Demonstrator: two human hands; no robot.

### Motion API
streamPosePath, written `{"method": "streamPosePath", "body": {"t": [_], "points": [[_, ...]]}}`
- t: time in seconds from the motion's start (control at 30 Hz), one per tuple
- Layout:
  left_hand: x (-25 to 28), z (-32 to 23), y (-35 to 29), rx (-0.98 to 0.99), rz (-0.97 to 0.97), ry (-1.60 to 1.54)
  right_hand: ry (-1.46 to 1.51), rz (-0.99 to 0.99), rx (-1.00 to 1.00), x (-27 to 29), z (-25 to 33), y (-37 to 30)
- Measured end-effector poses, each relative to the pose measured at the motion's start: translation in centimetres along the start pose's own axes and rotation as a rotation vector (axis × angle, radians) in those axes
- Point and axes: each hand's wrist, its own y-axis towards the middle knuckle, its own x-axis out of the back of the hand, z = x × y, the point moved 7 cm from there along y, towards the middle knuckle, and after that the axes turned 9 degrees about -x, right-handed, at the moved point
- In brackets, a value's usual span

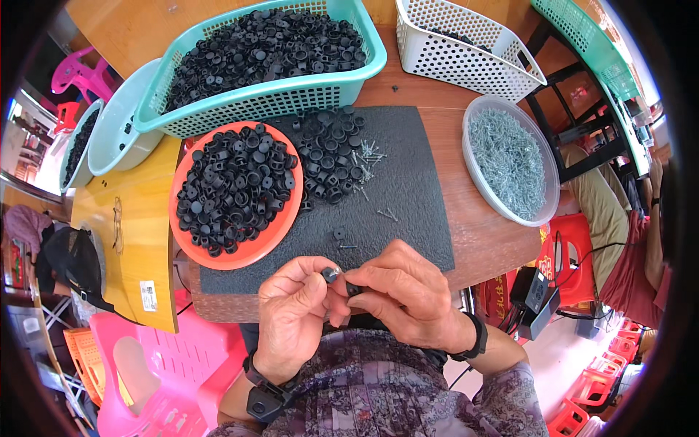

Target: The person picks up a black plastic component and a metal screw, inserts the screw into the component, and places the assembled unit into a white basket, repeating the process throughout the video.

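Close in front of my body, my two hands come together above the near edge of a dark grey mat [408, 204]. My left hand [295, 313] pinches a small black plastic part [330, 275], which has a shiny spot on top. Fingers of my right hand [408, 291] are closed on another small black part [354, 289], mostly covered by the fingertips. Just beyond them, a square black piece [338, 234] and a single screw [348, 246] lie on the mat. Farther off are a heap of black ring-shaped parts [328, 156] and several loose screws [368, 156].
An orange-red plate [297, 200] piled with black parts overlaps the mat's left side. Behind it stands a teal basket [255, 105] full of them. A clear tub [551, 193] of screws sits at right, below a white basket [466, 69]. A pink chair [175, 357] is at lower left.
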Motion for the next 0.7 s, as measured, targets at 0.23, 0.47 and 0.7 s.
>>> {"method": "streamPosePath", "body": {"t": [0.23,0.47,0.7], "points": [[0.0,0.3,0.1,-0.004,0.007,-0.018,0.035,0.009,-0.053,-0.1,0.1,-0.1],[-0.1,0.1,0.0,-0.017,-0.012,0.013,0.084,0.073,-0.152,-0.1,-0.9,-0.4],[0.0,-0.2,-0.1,-0.111,-0.011,0.136,0.3,-0.008,-0.383,0.2,-2.8,-1.2]]}}
